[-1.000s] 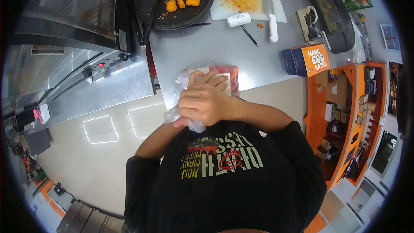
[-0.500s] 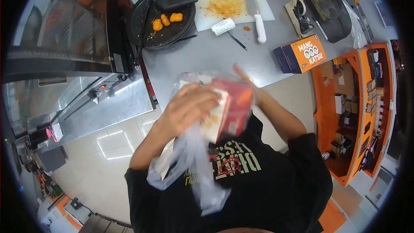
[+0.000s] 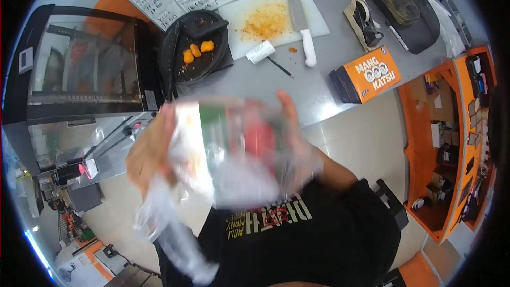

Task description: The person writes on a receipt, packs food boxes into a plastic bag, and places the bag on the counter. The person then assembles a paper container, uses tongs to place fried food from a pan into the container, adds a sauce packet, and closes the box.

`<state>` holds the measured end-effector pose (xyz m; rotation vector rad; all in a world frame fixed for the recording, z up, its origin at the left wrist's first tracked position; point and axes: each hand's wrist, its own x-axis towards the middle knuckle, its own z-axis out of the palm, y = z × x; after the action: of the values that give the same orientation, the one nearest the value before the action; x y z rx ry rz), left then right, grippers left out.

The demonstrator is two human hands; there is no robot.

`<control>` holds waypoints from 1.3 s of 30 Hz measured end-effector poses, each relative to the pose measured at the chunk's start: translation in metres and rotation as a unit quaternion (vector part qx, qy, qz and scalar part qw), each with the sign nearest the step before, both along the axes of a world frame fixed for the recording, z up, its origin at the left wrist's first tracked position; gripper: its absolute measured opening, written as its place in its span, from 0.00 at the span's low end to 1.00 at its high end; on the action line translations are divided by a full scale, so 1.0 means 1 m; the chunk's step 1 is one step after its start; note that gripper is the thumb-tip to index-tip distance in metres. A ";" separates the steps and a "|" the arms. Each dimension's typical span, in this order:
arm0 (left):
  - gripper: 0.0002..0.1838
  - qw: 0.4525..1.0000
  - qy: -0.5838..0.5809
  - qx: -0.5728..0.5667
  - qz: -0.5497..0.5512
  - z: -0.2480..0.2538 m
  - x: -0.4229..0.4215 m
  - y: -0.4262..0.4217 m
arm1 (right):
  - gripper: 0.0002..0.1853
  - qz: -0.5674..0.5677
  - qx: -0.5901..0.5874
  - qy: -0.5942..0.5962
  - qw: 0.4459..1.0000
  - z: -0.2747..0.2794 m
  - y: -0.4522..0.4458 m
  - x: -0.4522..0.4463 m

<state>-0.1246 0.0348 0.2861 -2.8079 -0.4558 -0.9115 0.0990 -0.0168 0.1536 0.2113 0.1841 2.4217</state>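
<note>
White-handled knife (image 3: 303, 31); orange-fronted box (image 3: 370, 74)

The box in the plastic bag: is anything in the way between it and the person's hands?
Just the see-through plastic bag around the box. The left hand and right hand are at its two sides, with nothing else visible between; blur hides exactly where they touch.

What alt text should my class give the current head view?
A person's left hand and right hand hold a blurred package in translucent plastic. Beyond, a metal counter bears a black pan, cutting board, knife and orange box.
</note>
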 end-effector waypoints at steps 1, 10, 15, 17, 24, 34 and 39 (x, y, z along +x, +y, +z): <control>0.19 1.000 0.013 0.010 0.012 0.006 -0.001 -0.002 | 0.52 0.017 -0.010 0.018 1.000 0.001 -0.001 -0.001; 0.18 0.982 0.121 -0.014 0.141 0.061 -0.039 -0.052 | 0.45 0.181 0.214 -0.031 0.959 -0.019 0.034 -0.035; 0.21 0.959 0.134 -0.126 0.214 0.079 -0.051 -0.082 | 0.67 -0.387 0.543 -0.282 0.690 0.018 0.049 -0.053; 0.20 0.954 0.121 -0.156 0.227 0.074 -0.058 -0.085 | 0.72 -0.367 0.559 -0.237 0.705 0.030 0.050 -0.042; 0.17 0.929 0.007 -0.287 0.233 0.024 -0.075 -0.090 | 0.38 0.248 0.117 -0.169 0.947 -0.054 0.020 -0.104; 0.08 0.864 -0.109 -0.396 0.292 -0.111 -0.078 -0.025 | 0.29 -0.114 0.164 -0.225 0.954 -0.040 0.032 -0.004; 0.05 0.925 0.009 -0.241 0.292 -0.167 -0.015 -0.008 | 0.20 -0.096 0.547 -0.702 0.446 -0.084 0.023 0.017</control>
<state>-0.1393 0.0270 0.1186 -2.7670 -1.5974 -0.6999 0.1164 0.0060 0.0699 -1.1530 -1.9839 1.3029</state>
